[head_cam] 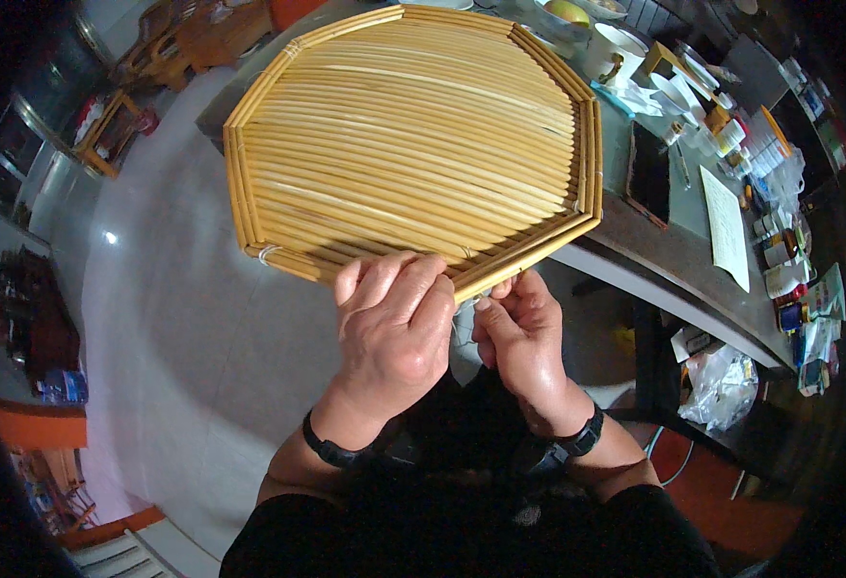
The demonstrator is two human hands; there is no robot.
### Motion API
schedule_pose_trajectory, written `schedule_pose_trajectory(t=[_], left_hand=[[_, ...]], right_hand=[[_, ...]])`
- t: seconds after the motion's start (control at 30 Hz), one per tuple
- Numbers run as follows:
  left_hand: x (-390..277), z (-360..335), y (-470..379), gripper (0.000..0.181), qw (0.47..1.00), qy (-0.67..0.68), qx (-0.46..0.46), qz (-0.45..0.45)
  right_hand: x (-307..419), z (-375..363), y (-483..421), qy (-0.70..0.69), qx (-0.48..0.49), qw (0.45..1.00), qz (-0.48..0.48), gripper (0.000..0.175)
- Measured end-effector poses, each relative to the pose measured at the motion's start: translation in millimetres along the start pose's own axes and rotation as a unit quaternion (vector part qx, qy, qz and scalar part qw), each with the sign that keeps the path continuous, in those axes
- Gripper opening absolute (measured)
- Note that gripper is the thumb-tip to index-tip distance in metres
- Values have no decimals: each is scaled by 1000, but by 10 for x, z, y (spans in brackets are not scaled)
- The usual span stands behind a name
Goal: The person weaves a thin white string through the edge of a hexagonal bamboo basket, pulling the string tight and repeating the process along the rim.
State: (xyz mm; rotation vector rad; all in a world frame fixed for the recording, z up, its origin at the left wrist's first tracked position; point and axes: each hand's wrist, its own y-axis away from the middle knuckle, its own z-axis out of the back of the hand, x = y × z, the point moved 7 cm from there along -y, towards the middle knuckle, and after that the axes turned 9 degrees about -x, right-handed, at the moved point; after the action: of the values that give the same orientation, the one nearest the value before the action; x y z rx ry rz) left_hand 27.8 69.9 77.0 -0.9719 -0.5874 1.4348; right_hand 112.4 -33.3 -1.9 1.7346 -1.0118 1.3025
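Note:
An eight-sided tray of thin wooden or bamboo rods (408, 137) tilts up in front of me, its far part over the table. Stacked rods form its rim, bound at some corners with pale string (269, 254). My left hand (394, 325) grips the near rim, fingers over the inside and thumb hidden. Just right of it, under the near corner, my right hand (520, 325) pinches a thin pale string (470, 302) between thumb and forefinger. The string's loose part hangs between both hands.
On the table (618, 271) at right are a dark flat tablet-like thing (647, 173), a written sheet (725, 227), a white mug (613, 54), and several small bottles. A clear plastic bag (721, 386) lies below the tabletop. Wooden furniture (199, 36) stands at upper left.

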Motion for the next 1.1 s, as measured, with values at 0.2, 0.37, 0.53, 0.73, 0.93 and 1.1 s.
schedule_pose_trajectory(t=[0.2,0.37,0.53,0.73,0.93,1.1], left_hand=[[-2,0,-22,9,1000,2,-7,-1],[-16,7,-29,8,1000,-1,-2,-10],[-31,10,-20,9,1000,-9,3,-10],[-59,49,-101,13,1000,1,19,-11],[-31,126,-240,11,995,74,64,-2],[148,46,-382,7,982,105,138,69]], right_hand=[[-14,-9,-15,-27,-28,992,-121,13],[17,-43,-40,-95,-24,980,-173,10],[-5,-121,-40,-226,-11,947,-229,3],[55,-79,-28,-232,52,945,-223,5],[372,372,-40,223,30,967,122,10],[1064,469,220,358,-130,760,526,26]])
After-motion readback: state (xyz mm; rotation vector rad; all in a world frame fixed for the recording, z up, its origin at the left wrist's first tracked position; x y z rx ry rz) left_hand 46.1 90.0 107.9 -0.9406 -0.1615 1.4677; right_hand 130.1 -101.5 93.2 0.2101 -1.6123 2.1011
